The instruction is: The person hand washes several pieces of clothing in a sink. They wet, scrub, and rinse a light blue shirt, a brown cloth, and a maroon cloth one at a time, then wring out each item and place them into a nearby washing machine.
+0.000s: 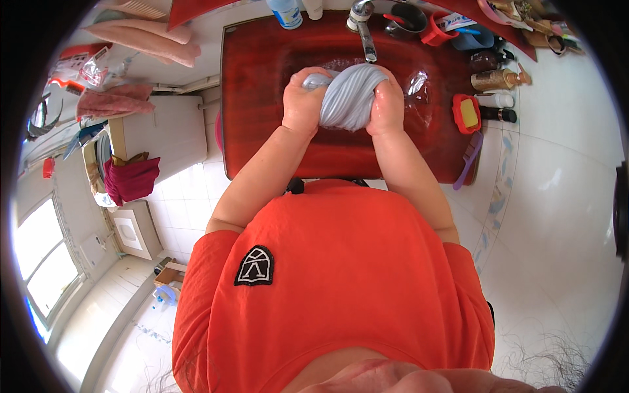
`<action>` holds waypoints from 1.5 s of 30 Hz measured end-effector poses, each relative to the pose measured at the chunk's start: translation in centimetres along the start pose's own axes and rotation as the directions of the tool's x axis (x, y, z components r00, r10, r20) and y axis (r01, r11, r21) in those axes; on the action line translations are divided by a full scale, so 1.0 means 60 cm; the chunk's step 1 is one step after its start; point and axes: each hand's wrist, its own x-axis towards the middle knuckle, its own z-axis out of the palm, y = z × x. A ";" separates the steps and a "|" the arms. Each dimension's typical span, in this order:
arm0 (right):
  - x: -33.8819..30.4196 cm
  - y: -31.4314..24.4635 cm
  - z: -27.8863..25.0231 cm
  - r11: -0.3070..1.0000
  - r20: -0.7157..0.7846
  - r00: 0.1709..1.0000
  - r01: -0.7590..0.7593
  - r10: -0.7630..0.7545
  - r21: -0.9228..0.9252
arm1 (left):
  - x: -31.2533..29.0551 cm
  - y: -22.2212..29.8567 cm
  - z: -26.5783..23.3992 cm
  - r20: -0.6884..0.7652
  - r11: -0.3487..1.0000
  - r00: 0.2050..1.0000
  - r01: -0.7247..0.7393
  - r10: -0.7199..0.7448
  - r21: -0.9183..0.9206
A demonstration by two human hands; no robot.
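A wet, light grey cloth [348, 98] is bunched and twisted between my two hands, above the dark red sink basin [262, 150]. My left hand [304, 98] is closed round its left end, where a small bulge of the cloth pokes out by the thumb. On the other side my right hand [388, 105] grips the right end; the cloth hides most of its fingers. Both hands look wet. Just beyond the cloth stands the metal faucet [363, 29], its spout pointing down toward the cloth.
Along the basin's right edge sit a red soap dish [458, 112] with yellow soap, a purple comb [469, 160] and several bottles. A dark cup [406, 21] and a red cup [438, 33] stand behind, right of the faucet. A blue-and-white bottle [285, 13] stands back left. Pink towels [144, 39] hang at left.
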 end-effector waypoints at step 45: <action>-0.016 0.004 0.018 0.888 0.360 0.915 -0.310 0.182 0.339 | -0.005 0.054 0.018 -0.298 0.929 0.955 -0.126 0.018 -0.348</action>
